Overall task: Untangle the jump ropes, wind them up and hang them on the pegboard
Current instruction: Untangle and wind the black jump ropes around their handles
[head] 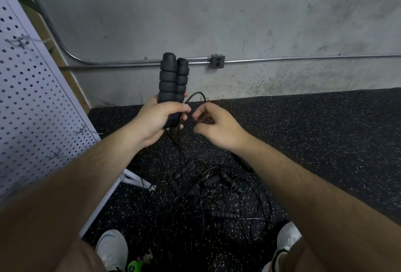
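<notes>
My left hand (159,121) grips two black ribbed foam jump-rope handles (172,77) held upright side by side. Their thin black cord (196,96) loops out to the right and hangs down to the floor. My right hand (213,126) is just right of the handles, its fingers curled and pinching the cord near the loop. On the floor below lies a tangled pile of black jump ropes (208,187) with several foam handles in it. The white pegboard (32,102) stands tilted at the left, with wire hooks (86,130) sticking out.
A grey concrete wall with a metal conduit (303,57) and an outlet box (217,61) lies ahead. The floor is black speckled rubber (314,137). The pegboard's white foot (135,179) reaches toward the pile. My white shoes (112,249) flank the ropes.
</notes>
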